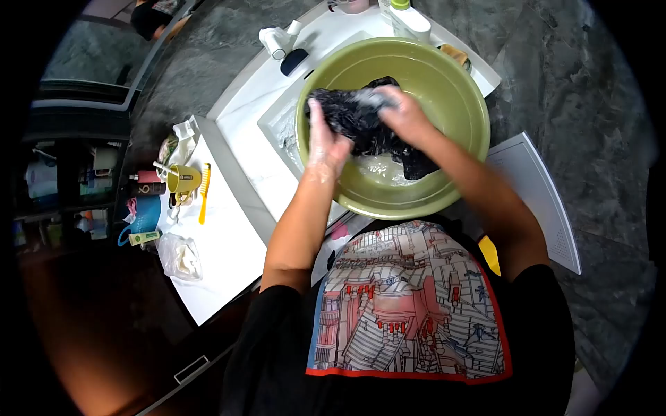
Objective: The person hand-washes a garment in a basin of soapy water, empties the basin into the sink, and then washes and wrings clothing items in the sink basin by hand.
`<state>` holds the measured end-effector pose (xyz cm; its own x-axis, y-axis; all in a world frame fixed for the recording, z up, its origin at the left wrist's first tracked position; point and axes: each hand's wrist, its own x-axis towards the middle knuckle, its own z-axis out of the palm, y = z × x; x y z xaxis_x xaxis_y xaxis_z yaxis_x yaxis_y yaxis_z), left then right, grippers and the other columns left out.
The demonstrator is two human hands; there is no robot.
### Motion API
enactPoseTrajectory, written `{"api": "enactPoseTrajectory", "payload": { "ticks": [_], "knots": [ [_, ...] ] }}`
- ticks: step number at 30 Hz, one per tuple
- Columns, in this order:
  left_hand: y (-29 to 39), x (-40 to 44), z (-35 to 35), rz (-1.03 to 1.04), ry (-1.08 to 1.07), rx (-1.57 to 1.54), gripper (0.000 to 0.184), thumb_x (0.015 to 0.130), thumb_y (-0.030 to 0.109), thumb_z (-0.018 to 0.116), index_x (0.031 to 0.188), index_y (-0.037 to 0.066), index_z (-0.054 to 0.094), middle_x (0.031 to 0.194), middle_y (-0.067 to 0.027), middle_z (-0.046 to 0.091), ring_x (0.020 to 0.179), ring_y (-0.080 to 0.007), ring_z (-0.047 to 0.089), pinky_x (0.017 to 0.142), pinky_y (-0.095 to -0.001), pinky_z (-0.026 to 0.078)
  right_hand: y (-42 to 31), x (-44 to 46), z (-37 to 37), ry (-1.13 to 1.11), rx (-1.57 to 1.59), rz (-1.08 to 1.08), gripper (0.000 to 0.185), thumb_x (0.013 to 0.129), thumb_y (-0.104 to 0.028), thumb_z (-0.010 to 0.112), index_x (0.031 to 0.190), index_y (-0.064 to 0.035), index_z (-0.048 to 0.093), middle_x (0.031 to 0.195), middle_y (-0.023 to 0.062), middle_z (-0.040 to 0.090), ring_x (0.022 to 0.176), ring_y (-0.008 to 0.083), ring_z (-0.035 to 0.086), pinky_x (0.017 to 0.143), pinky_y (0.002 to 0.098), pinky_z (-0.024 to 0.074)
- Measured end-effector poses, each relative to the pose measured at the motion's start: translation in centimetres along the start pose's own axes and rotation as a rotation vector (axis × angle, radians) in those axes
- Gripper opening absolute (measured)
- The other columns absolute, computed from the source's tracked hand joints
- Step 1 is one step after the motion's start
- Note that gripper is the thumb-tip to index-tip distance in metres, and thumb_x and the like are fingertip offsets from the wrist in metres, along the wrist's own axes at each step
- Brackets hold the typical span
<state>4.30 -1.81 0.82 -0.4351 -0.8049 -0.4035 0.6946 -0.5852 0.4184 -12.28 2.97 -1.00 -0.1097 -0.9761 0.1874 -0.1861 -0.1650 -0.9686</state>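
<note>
A wet black cloth point(347, 114) is bunched up over a large green basin point(458, 170), and part of it hangs down to the soapy water point(381, 166) at the bottom. My left hand point(325, 142) grips the cloth's left end, with the thumb pointing up along it. On the other side my right hand point(406, 118) is closed on the cloth's upper right part; its fingers are blurred by motion. Whitish suds show on the cloth beside my right hand. Just what kind of garment it is, I cannot make out.
The basin stands over a sink point(277, 121) in a white counter point(243, 114). Behind it are a white bottle with a green cap point(411, 24) and a white dispenser point(277, 40). Left are a yellow cup point(184, 179), a yellow comb point(205, 194) and a plastic bag point(182, 256).
</note>
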Motion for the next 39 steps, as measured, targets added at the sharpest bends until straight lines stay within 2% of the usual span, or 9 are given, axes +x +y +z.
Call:
{"api": "enactPoseTrajectory", "payload": {
  "ticks": [13,15,17,21,23,27,28,35,39],
  "knots": [
    [-3.2,3.7,-1.9,-0.342,0.109,0.215,0.033,0.092,0.033,0.04,0.067,0.015,0.051,0.066,-0.0033,0.055,0.069,-0.0221,0.057,0.066,-0.0354,0.05,-2.8,-2.9,4.2,0.004,-0.73,-0.241,0.031,0.088,-0.037,0.048,0.084,-0.0088,0.062,0.08,0.0187,0.062,0.075,0.0363,0.062,0.067,0.0444,0.0504],
    [-2.1,6.6,-5.2,-0.761,-0.671,-0.312,0.028,0.088,0.032,0.048,0.084,0.008,0.06,0.089,-0.0151,0.065,0.084,-0.0293,0.062,0.082,-0.0427,0.049,-3.2,-3.0,4.5,-0.082,-0.752,-0.361,0.03,0.087,-0.038,0.049,0.085,-0.0114,0.063,0.079,0.0169,0.062,0.076,0.0341,0.062,0.066,0.0439,0.0504],
    [-6.2,2.6,-0.1,-0.086,0.111,0.23,0.024,0.087,0.03,0.048,0.072,0.014,0.057,0.071,-0.002,0.061,0.065,-0.0205,0.059,0.062,-0.0371,0.051,-1.0,0.1,2.4,-0.047,-0.844,-0.119,0.03,0.085,-0.033,0.049,0.082,-0.009,0.066,0.075,0.0146,0.065,0.072,0.0313,0.065,0.063,0.0413,0.053],
    [-5.3,-0.5,2.9,-0.244,0.116,0.205,0.031,0.09,0.036,0.043,0.086,0.012,0.062,0.082,-0.0054,0.066,0.076,-0.024,0.063,0.076,-0.0385,0.052,1.3,0.3,1.5,0.017,-0.79,-0.151,0.026,0.084,-0.028,0.05,0.083,-0.0073,0.066,0.08,0.0192,0.066,0.074,0.0311,0.066,0.069,0.0414,0.0527],
    [-5.3,5.7,-6.2,-0.416,-0.835,-0.006,0.033,0.091,0.031,0.04,0.098,0.01,0.064,0.093,-0.0095,0.067,0.088,-0.0221,0.063,0.082,-0.0347,0.05,-1.1,-3.0,3.6,-0.01,-0.514,-0.474,0.023,0.074,-0.029,0.062,0.089,-0.0115,0.063,0.096,0.0143,0.062,0.078,0.0339,0.062,0.069,0.0414,0.0511],
    [-6.2,0.7,-1.3,-0.049,0.07,0.436,0.037,0.093,0.033,0.036,0.101,0.009,0.063,0.095,-0.0087,0.066,0.088,-0.0233,0.063,0.082,-0.0368,0.051,0.8,0.5,2.5,-0.203,-0.904,-0.03,0.024,0.081,-0.026,0.052,0.087,-0.0088,0.066,0.086,0.0187,0.066,0.085,0.031,0.065,0.079,0.0411,0.0504],
    [-4.9,-0.4,0.7,-0.404,0.045,0.112,0.034,0.093,0.03,0.039,0.103,0.008,0.062,0.098,-0.009,0.066,0.089,-0.0239,0.064,0.082,-0.0395,0.051,0.2,1.5,0.4,-0.106,-0.852,0.051,0.024,0.083,-0.025,0.049,0.088,-0.0099,0.066,0.086,0.0169,0.066,0.081,0.0326,0.064,0.074,0.0431,0.0504],
    [1.6,-1.9,4.4,-0.142,0.031,0.301,0.046,0.094,0.048,0.042,0.106,0.007,0.057,0.104,-0.0098,0.063,0.095,-0.0244,0.061,0.09,-0.0431,0.048,-0.3,1.8,-4.1,-0.468,-0.026,0.249,0.064,0.088,-0.053,0.049,0.125,-0.0009,0.051,0.132,0.0156,0.05,0.121,0.024,0.047,0.1,0.0323,0.0346],
    [2.8,-1.7,3.1,-0.138,-0.075,0.069,0.027,0.092,0.026,0.052,0.106,0.003,0.057,0.105,-0.0125,0.063,0.097,-0.0274,0.061,0.092,-0.0443,0.047,-0.6,0.7,-2.1,-0.639,-0.66,0.113,0.106,0.064,-0.066,0.067,0.139,-0.0005,0.031,0.148,0.0252,0.017,0.137,0.0343,0.021,0.11,0.0384,0.0203]
  ]
}}
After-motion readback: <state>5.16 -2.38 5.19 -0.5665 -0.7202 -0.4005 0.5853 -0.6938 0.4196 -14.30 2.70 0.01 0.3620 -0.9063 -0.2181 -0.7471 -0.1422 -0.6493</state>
